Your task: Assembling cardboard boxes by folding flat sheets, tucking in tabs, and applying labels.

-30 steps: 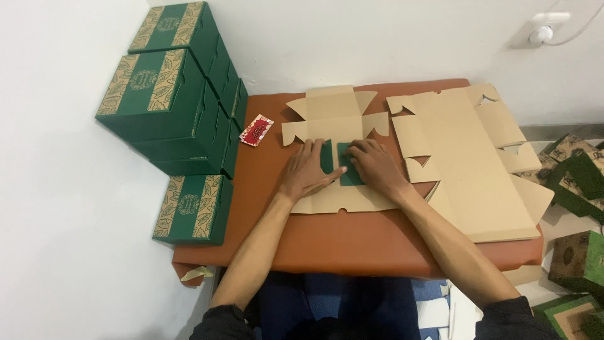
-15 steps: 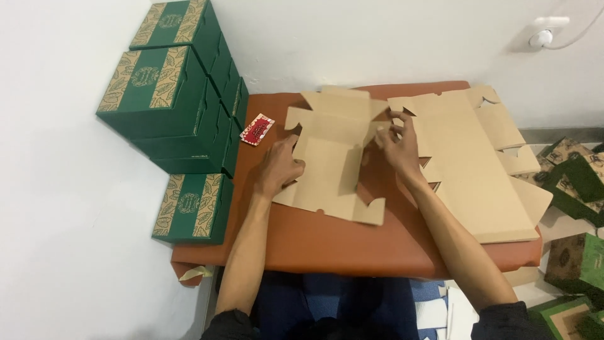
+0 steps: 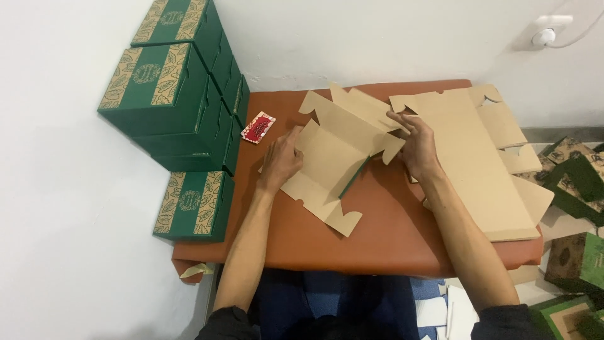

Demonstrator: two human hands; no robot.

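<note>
Fingers (image 3: 288, 140) of the left hand (image 3: 281, 162) lie spread and nearly flat, pressing the left edge of a flat kraft box blank (image 3: 333, 157); they rest on it rather than close around it. The right hand (image 3: 418, 150) has its fingers (image 3: 402, 121) loosely apart, pinching and steadying a raised flap at the blank's far right corner.

Largest first: the brown padded surface (image 3: 390, 233) carries everything. On its right lies a stack of unfolded cardboard blanks (image 3: 478, 164), just beside the right hand. At the far left, against the wall, stands a pile of finished green boxes (image 3: 173, 94) with gold leaf bands, and one more green box (image 3: 192, 204) sits nearer. The blank in hand lies tilted in the middle, its green printed side showing only at a fold. A small red card (image 3: 258, 127) lies near the left fingers.

Folding well here, I judge, means holding the base panel down firmly while the flap is creased squarely along its score line.
</note>
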